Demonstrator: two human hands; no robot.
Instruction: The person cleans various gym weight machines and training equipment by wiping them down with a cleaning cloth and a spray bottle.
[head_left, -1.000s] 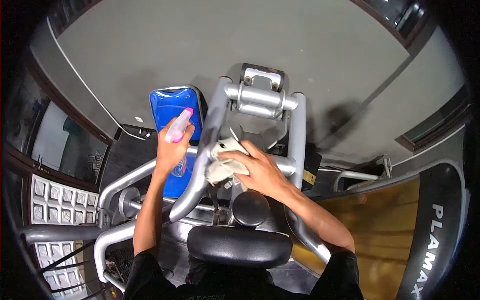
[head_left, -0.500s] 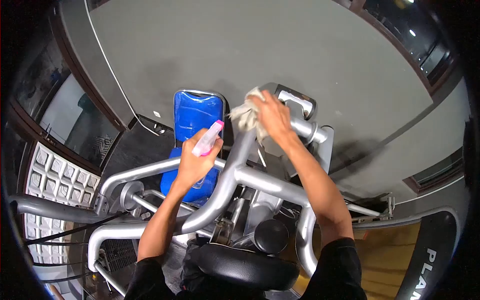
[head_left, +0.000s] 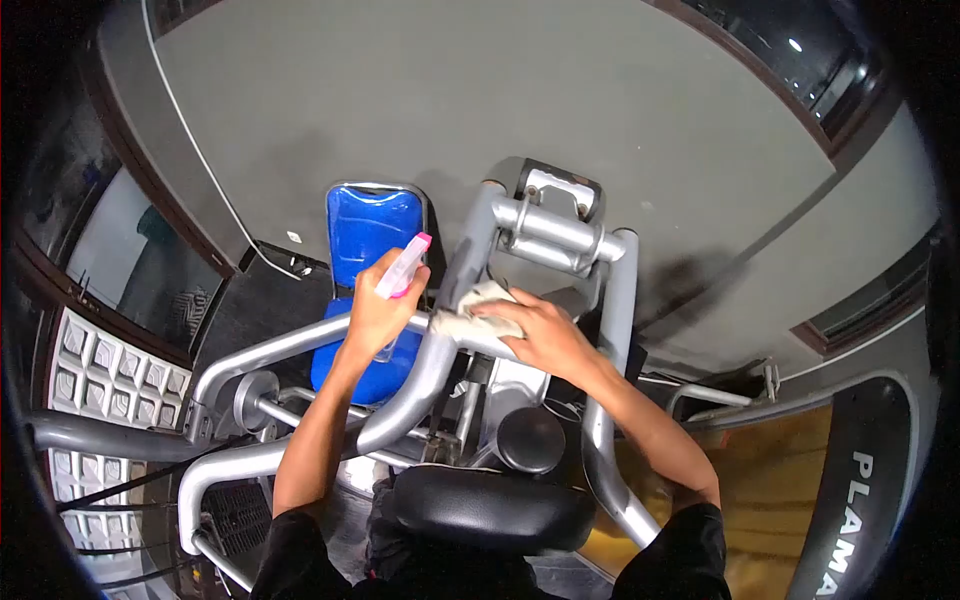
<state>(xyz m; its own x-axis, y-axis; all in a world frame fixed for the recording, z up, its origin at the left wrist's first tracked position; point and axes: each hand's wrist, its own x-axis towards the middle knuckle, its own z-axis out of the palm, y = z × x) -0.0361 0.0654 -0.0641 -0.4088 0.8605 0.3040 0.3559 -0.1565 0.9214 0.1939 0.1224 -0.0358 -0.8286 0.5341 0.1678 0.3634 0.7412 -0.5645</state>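
My left hand (head_left: 377, 312) is wrapped round a spray bottle (head_left: 404, 266) with a pink and white trigger head, held up in front of a blue chair; the bottle's body is mostly hidden by the hand. With my right hand (head_left: 548, 336) I press a crumpled off-white cloth (head_left: 478, 308) onto the silver tube frame (head_left: 405, 405) of a gym machine, where the crossbar meets the left upright. The fingers lie over the cloth and partly cover it.
A blue padded chair (head_left: 375, 235) stands behind the frame at left. Close to my body are a black pad (head_left: 490, 508) and a round black roller end (head_left: 531, 440). A grey wall (head_left: 500, 90) rises behind. Black cables (head_left: 130, 478) run at lower left.
My right hand has brought the cloth down from the top of the left upright to the crossbar joint. The left hand still holds the spray bottle, and the view has shifted slightly.
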